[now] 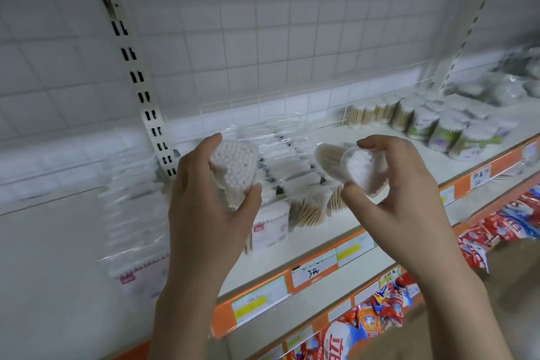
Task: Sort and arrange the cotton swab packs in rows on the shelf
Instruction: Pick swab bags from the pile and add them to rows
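Left hand [204, 199] grips a clear swab pack [233, 168], cotton tips facing the camera, sticks running away and down. Right hand [400, 184] pinches a round swab pack [361, 169], tips toward camera, tilted left. Both packs held above the white shelf [336, 231]; more packs [292, 199] lie behind. Orange price rail [315, 269], white tiled wall [58, 67].
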The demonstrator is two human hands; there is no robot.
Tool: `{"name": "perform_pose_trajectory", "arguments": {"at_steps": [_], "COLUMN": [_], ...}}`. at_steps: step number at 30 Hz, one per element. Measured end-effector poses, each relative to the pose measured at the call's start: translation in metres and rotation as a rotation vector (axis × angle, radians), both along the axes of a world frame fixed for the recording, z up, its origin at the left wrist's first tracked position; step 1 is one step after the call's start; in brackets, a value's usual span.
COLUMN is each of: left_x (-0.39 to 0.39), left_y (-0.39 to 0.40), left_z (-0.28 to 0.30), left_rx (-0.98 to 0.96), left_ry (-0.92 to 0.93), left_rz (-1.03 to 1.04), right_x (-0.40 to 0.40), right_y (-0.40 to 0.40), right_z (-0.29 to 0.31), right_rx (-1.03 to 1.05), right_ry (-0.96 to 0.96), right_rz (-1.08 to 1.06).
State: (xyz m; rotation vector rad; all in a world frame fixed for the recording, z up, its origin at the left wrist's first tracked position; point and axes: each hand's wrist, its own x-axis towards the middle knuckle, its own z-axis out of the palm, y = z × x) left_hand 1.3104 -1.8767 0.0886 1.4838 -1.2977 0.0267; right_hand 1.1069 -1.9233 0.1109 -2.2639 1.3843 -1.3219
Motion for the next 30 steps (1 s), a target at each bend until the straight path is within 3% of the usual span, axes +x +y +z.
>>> {"name": "perform_pose_trajectory", "arguments": {"at_steps": [6,18,30], "left_x": [-0.045,-0.182,-0.198], "left_y": [-0.034,-0.108,-0.152], "left_z": [0.0,-0.006,-0.015], "left_rx": [0.022,0.002,0.0], "left_ry": [-0.045,0.075,0.048], "left_rz": [0.071,0.161,0.132], "right_x": [-0.037,-0.165,-0.197], "right_y": [-0.052,-0.162,-0.22], "right_z": [-0.011,-0.021,-0.032], "right_rx": [-0.022,0.002,0.077], "right_ry": [-0.039,0.095,0.226], "right_rz": [0.079,0.232,0.18]}}
